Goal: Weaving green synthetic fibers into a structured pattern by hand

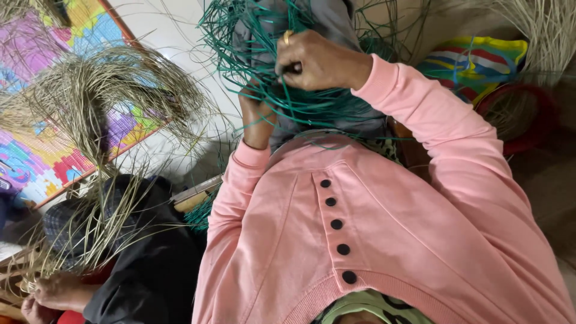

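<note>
Centrally, near the top edge of the view, a tangled bundle of green strands (pixel 282 60) is lying over grey fabric (pixel 324 24) on the person's lap. The right hand (pixel 321 60), wearing a gold-coloured ring (pixel 288 37), is closing into a tight fist around several of these strands at the middle of the bundle. The left hand (pixel 257 117) is sitting lower, just beneath the right one, with the fingers reaching up into the green strands; its grip is hidden by the tangle, so how far it is closed cannot be told. Both arms are wearing pink sleeves belonging to a pink top (pixel 360 240), which is showing a row of dark buttons (pixel 336 224) down its front. To the left, a loose sheaf of pale straw-coloured fibres (pixel 108 102) is spreading over a multicoloured woven mat (pixel 42 156). At the lower left corner, another person's hands (pixel 51 297), next to a dark garment (pixel 156 264), are holding more of the pale fibres. To the upper right, a striped multicoloured object (pixel 474 60) is resting beside a red round rim (pixel 522 120).
</note>
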